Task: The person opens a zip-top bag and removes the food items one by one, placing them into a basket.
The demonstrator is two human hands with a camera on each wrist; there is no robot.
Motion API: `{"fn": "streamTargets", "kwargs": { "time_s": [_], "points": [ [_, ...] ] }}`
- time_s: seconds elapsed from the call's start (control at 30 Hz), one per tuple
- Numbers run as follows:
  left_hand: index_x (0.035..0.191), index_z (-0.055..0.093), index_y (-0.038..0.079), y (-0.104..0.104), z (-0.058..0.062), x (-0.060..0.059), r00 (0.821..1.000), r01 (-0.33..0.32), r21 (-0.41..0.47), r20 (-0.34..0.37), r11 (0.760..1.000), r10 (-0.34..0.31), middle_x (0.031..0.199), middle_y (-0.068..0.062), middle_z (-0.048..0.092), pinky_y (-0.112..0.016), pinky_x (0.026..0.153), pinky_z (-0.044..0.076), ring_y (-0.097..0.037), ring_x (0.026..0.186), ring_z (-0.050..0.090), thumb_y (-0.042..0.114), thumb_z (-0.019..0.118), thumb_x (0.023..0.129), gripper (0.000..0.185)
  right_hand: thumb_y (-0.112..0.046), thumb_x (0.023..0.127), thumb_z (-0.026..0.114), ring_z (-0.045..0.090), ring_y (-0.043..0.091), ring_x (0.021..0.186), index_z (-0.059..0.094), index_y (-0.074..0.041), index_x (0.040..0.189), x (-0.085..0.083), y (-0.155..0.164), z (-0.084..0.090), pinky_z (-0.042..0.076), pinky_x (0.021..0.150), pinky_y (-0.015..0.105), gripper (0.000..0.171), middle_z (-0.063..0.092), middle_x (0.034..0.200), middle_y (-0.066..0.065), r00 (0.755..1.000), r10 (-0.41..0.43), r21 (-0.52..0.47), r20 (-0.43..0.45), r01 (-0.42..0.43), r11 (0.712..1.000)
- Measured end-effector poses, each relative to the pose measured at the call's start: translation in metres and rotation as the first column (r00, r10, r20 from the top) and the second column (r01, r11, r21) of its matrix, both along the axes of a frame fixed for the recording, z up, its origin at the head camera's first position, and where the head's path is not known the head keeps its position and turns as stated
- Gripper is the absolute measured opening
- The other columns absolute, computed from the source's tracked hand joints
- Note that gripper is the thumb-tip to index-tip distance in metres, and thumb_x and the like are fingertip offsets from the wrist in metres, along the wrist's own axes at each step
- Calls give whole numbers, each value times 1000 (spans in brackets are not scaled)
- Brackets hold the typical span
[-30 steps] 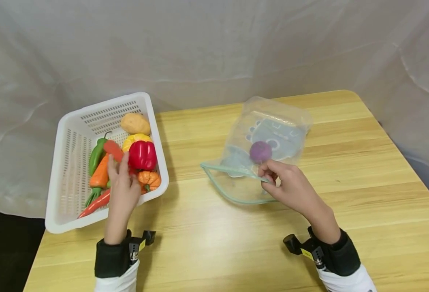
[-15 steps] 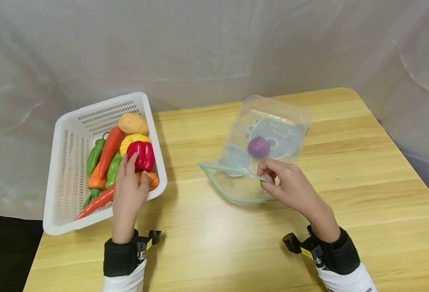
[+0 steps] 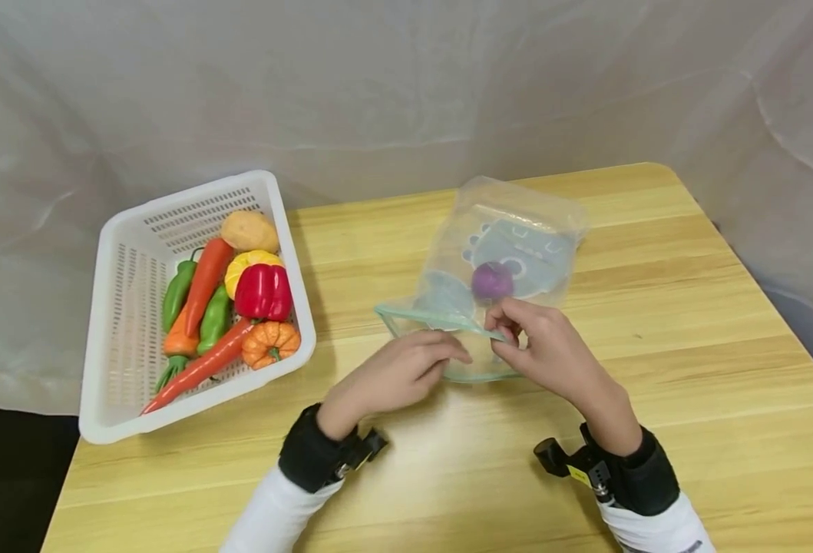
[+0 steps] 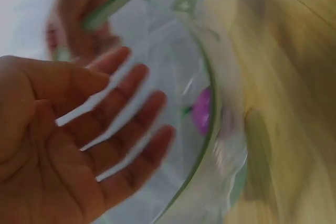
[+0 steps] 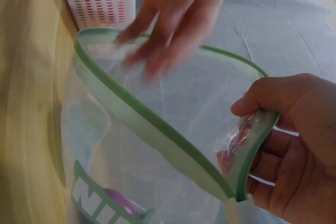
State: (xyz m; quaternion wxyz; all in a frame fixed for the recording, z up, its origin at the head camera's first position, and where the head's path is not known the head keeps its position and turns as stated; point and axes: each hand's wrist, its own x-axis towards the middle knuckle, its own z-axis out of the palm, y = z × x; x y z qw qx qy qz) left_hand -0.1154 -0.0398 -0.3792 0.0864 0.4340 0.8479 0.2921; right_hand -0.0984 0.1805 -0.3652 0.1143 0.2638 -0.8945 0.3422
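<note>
White basket (image 3: 123,307) w/ toy veg, wood table (image 3: 689,322), backdrop sheet (image 3: 406,84)

head: high, looking down at table (image 3: 689,322) | wrists: close on bag (image 4: 210,129) mouth | shared: bag

Staged tabletop recording setup, not a real kitchen: white sheet backdrop (image 3: 406,77) draped beyond both hands, bare wooden table (image 3: 689,322) under them, toy vegetables in white basket (image 3: 130,253) far left.
</note>
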Motion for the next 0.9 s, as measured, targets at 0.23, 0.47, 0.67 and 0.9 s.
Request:
{"fn": "streamTargets", "kwargs": {
  "time_s": [0.23, 0.47, 0.67, 0.9],
  "points": [
    [118, 60, 6, 37, -6, -37, 998, 16, 33, -53, 999, -15, 116, -10, 61, -27, 90, 49, -20, 109, 58, -4, 44, 90, 33, 4, 74, 64, 42, 5, 60, 57, -10, 82, -1, -4, 1, 35, 51, 17, 18, 48, 66, -6, 1000, 6, -1, 20, -6, 1000],
    [119, 56, 0, 49, -2, -64, 998, 22, 100, 61, 995, -29, 126, -16, 56, -32, 104, 40, -28, 121, 50, 5, 56, 83, 36, 2, 74, 64, 41, 5, 58, 56, -11, 82, 1, -6, -1, 34, 51, 17, 18, 47, 66, -7, 999, 3, 16, 39, -4, 1000],
    [118, 58, -2, 61, 6, -78, 991, -48, 86, 130, 995, 36, 125, -16, 59, -30, 105, 39, -27, 119, 52, 0, 51, 87, 32, 1, 74, 64, 42, 8, 57, 55, -12, 83, 2, -10, 0, 34, 52, 17, 18, 46, 66, -7, 998, 12, 29, 69, -14, 999],
    [125, 56, 4, 81, 0, -87, 967, -170, -79, 179, 982, 182, 124, -9, 60, -29, 105, 39, -21, 120, 51, -5, 48, 88, 39, 1, 73, 63, 41, 6, 58, 55, -12, 82, 4, -13, 0, 34, 52, 17, 18, 45, 66, -8, 997, 25, 38, 69, -27, 999]
  ]
}}
